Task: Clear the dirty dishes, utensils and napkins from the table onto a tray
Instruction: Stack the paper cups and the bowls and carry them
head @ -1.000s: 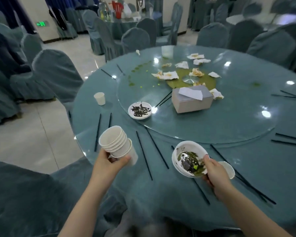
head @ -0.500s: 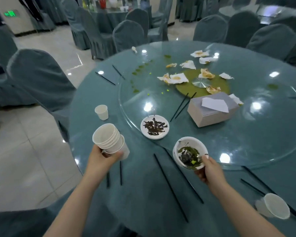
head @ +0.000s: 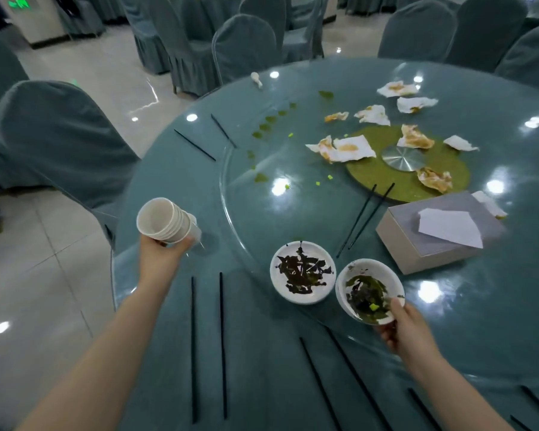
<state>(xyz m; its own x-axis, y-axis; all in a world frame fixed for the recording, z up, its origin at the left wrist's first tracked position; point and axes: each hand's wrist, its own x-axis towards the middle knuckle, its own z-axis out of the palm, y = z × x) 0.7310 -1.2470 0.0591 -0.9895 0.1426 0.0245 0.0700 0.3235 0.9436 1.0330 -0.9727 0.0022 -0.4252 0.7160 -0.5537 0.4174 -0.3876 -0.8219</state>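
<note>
My left hand (head: pixel 161 259) grips a tilted stack of white paper cups (head: pixel 164 220) above the table's left edge. Another white cup (head: pixel 196 229) shows partly behind the stack; whether they touch I cannot tell. My right hand (head: pixel 402 329) holds a white bowl (head: pixel 369 290) smeared with dark and green scraps, just right of a white dish (head: pixel 302 272) of dark scraps resting on the glass turntable (head: pixel 262 213). Several soiled napkins (head: pixel 346 149) lie across the turntable's middle. Black chopsticks (head: pixel 221 343) lie on the teal tablecloth near me, and a pair (head: pixel 364 220) lies on the glass.
A grey tissue box (head: pixel 430 244) sits on the turntable at right. A green mat with a metal disc (head: pixel 402 158) marks its centre, with green spills (head: pixel 269 124) nearby. Covered chairs (head: pixel 59 138) ring the table on the left and far side. No tray is in view.
I have moved left along the table. My left hand carried the cup stack over to the lone cup. My right hand brought the bowl up beside the dish of dark scraps.
</note>
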